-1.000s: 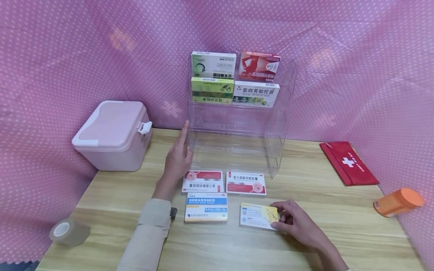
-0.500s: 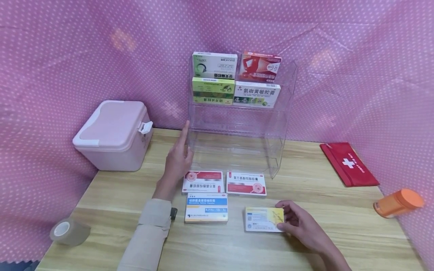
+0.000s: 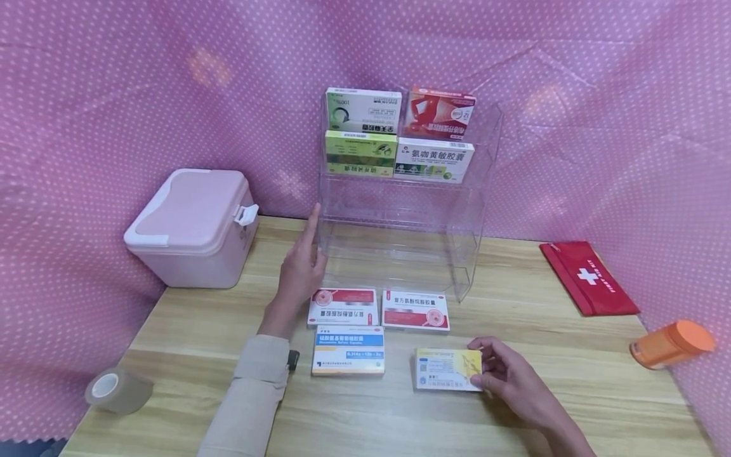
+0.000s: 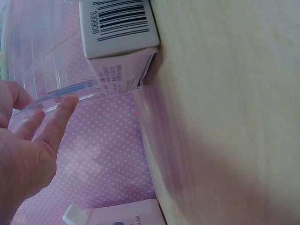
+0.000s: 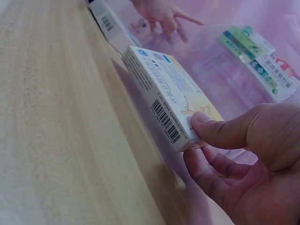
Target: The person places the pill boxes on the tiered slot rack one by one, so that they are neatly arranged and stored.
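My right hand (image 3: 511, 384) pinches the right end of a white and yellow medicine box (image 3: 448, 369), thumb on its printed face and fingers beneath. In the right wrist view that box (image 5: 166, 91) is tilted, its barcode side showing, and looks raised off the table. My left hand (image 3: 301, 266) touches the left side of a clear tiered display rack (image 3: 400, 254), index finger straight along it. In front of the rack lie two red and white medicine boxes (image 3: 415, 310) and a blue and white medicine box (image 3: 348, 351).
Several medicine boxes (image 3: 361, 153) stand in the rack's upper tiers. A pink lidded case (image 3: 188, 222) and a tape roll (image 3: 118, 391) are at left. A red first aid pouch (image 3: 588, 277) and an orange bottle (image 3: 671, 344) lie at right. A pink dotted curtain hangs behind.
My right hand has shifted slightly right with the white and yellow medicine box, which now lies straighter in the head view. The left hand stays against the rack.
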`<state>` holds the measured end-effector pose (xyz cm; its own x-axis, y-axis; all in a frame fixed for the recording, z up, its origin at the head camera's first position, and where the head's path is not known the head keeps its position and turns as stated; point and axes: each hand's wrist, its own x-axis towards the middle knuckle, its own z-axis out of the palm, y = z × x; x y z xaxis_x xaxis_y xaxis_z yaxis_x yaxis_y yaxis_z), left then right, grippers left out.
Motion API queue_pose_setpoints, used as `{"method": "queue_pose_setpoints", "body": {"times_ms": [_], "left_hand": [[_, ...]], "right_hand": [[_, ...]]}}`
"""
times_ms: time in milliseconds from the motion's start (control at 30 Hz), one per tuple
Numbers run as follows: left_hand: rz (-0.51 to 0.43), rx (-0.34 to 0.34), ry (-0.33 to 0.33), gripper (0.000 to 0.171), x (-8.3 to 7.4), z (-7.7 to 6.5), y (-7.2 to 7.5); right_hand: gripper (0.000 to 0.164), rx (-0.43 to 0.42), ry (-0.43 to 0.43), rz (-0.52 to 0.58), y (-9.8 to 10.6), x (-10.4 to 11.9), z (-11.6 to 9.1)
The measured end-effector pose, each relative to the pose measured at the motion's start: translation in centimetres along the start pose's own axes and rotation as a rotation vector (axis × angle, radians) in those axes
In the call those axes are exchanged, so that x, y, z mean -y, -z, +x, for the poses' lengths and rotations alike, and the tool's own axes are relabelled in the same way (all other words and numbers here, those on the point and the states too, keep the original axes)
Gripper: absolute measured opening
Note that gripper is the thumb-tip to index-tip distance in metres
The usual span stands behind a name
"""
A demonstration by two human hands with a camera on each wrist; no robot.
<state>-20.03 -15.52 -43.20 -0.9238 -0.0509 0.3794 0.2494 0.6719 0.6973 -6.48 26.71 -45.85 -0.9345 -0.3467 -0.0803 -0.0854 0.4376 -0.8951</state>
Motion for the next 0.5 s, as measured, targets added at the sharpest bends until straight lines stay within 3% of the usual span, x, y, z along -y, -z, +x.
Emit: {"method": "queue_pose_setpoints", "body": {"times_ms": [333,500], "left_hand": [[-0.012,0.007,0.015,0.097,-0.2,-0.1,0.1],[-0.021,0.010,0.026,0.098,-0.3,0.0,0.1]], "right_hand": [[0.047,-0.041,0.017,-0.030,0.8,0.5,0.8],[0.047,-0.069,0.069,-0.074,1.5,0.9,1.4]]}}
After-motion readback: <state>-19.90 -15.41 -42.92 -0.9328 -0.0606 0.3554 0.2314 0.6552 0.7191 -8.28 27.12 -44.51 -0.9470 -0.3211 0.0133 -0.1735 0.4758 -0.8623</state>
